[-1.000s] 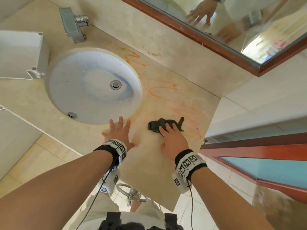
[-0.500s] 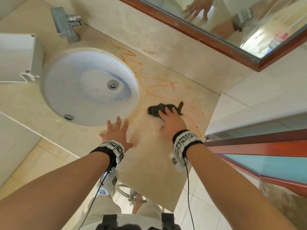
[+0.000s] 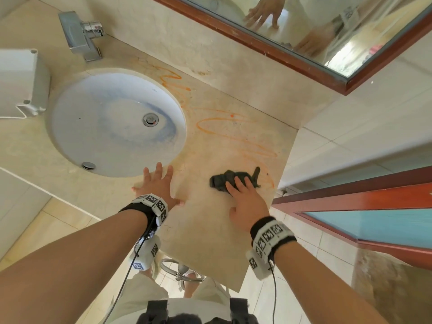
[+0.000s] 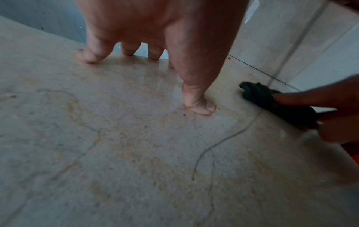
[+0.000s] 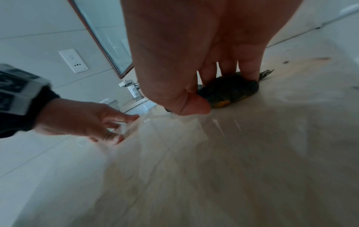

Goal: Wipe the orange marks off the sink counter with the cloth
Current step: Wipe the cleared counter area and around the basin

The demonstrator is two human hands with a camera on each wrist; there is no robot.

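Orange scribbles (image 3: pixel 233 134) run across the beige sink counter (image 3: pixel 210 230) from the basin rim to the right edge, with a faint smear by the cloth. The crumpled dark cloth (image 3: pixel 222 181) lies near the right front. My right hand (image 3: pixel 243 195) presses down on it with straight fingers, thumb beside it. In the right wrist view the cloth (image 5: pixel 229 90) shows an orange stain along its underside. My left hand (image 3: pixel 156 183) lies flat and spread on the counter at the basin's front rim; the left wrist view shows its fingertips (image 4: pixel 200 107) on the stone and the cloth (image 4: pixel 272 104) to the right.
A round white basin (image 3: pixel 112 122) is sunk into the counter at the left, with a chrome tap (image 3: pixel 79 36) behind it and a white box (image 3: pixel 21 83) at far left. A wood-framed mirror (image 3: pixel 327 31) hangs above. Tiled wall and a red door frame (image 3: pixel 374 195) border the right edge.
My right hand pushed the cloth away toward the orange loops, then dragged it back toward me to the near right part of the counter. The left hand stayed planted.
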